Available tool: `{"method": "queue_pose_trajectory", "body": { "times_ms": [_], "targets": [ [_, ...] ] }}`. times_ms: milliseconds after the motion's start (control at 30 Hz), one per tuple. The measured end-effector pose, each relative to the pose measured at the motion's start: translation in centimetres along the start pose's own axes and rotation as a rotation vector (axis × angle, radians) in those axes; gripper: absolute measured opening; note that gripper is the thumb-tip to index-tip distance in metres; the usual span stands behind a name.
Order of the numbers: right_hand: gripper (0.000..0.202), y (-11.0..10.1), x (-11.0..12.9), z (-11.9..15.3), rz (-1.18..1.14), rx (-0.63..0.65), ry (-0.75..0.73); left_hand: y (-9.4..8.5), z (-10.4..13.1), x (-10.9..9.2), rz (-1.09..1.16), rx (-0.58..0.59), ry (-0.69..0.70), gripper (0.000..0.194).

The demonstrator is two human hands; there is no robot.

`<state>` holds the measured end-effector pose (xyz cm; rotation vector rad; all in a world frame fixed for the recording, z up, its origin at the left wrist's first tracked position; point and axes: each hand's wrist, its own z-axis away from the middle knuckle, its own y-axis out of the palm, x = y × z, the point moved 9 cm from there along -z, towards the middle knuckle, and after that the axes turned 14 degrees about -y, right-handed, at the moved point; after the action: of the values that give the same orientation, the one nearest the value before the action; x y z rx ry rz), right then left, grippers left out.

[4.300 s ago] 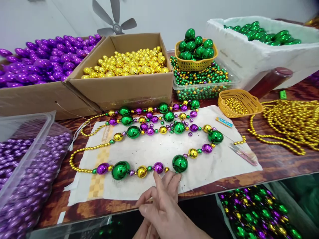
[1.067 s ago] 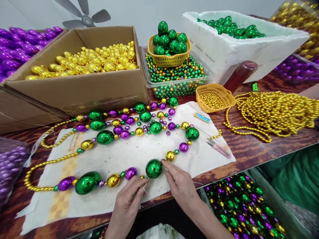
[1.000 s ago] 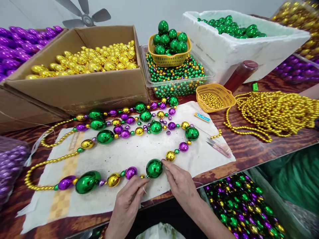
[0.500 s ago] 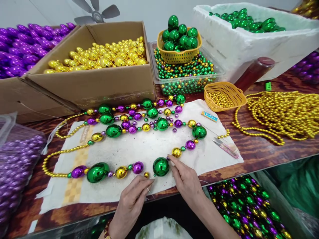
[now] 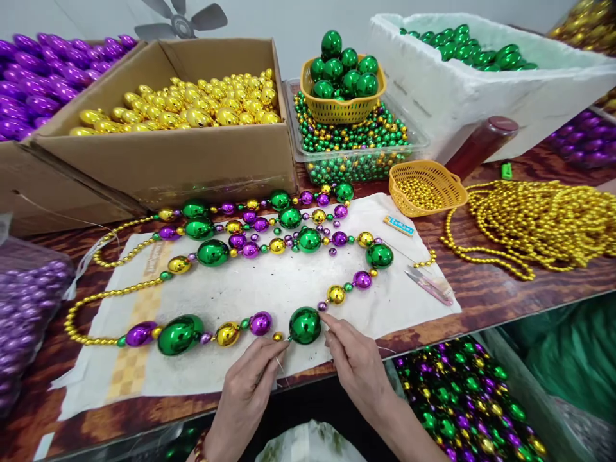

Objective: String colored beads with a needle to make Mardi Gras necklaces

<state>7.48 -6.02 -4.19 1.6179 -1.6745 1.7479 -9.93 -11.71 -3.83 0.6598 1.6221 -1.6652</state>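
Note:
A string of green, gold and purple beads curves over the white cloth (image 5: 231, 378). My left hand (image 5: 253, 385) pinches a thin thread beside a small green bead, just left of the large green bead (image 5: 305, 325). A small gold bead (image 5: 278, 336) lies by those fingertips. At the right of the large green bead, my right hand (image 5: 353, 353) has its index fingertip by a small purple bead (image 5: 322, 307); the thumb is apart from it. Further left on the string are a purple bead (image 5: 260, 323) and a gold bead (image 5: 228, 333).
Behind stand a cardboard box (image 5: 183, 160) of gold beads, a clear tub (image 5: 359, 156) and a white foam box (image 5: 433, 96). To the right are a yellow basket (image 5: 428, 204), scissors (image 5: 430, 285) and gold bead strands (image 5: 543, 224).
The right index finger has moved slightly off the small purple bead, which now shows more fully, and its thumb sits further from the index finger. The whole view has shifted a little.

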Motion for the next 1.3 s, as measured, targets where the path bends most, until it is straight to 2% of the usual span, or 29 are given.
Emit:
{"method": "queue_pose_trajectory", "body": {
  "times_ms": [200, 433, 533, 633, 733, 867, 933, 1000, 1167, 1300],
  "targets": [
    [0.039, 0.2, 0.1, -0.2, 0.000, -0.018, -0.005, -0.1, -0.2, 0.2, -0.032, -0.051, -0.045, 0.023],
    [0.067, 1.6, -0.1, -1.5, 0.130, 0.106, 0.069, -0.4, -0.3, 0.6, -0.081, -0.130, -0.017, 0.023],
    [0.070, 2.0, -0.1, -1.8, 0.177, 0.140, 0.082, -0.7, -0.4, 0.6, -0.089, -0.163, -0.013, 0.023],
    [0.070, 1.9, -0.1, -1.7, 0.173, 0.151, 0.078, -0.9, -0.7, 0.8, -0.063, -0.165, -0.071, 0.023],
    [0.065, 0.7, -0.4, -1.3, 0.143, 0.111, 0.058, -1.0, -1.0, 0.7, -0.035, -0.162, -0.125, 0.026],
    [0.040, -3.9, -1.1, -1.0, 0.236, -0.118, 0.065, -1.1, -1.1, 0.5, -0.018, -0.170, -0.147, 0.028],
    [0.035, -5.5, -1.2, -1.2, 0.310, -0.178, 0.063, -0.9, -1.1, 0.7, -0.013, -0.158, -0.156, 0.028],
    [0.035, -5.5, -1.1, -2.0, 0.341, -0.130, 0.028, -0.7, -1.1, 1.1, -0.011, -0.141, -0.173, 0.029],
    [0.040, -2.8, -1.3, -4.0, 0.439, 0.141, -0.036, -0.9, -1.3, 1.7, -0.064, -0.172, -0.166, 0.028],
    [0.039, -2.6, -2.2, -4.2, 0.518, 0.197, 0.010, -1.2, -1.5, 1.1, -0.109, -0.221, -0.081, 0.026]
  ]
}}
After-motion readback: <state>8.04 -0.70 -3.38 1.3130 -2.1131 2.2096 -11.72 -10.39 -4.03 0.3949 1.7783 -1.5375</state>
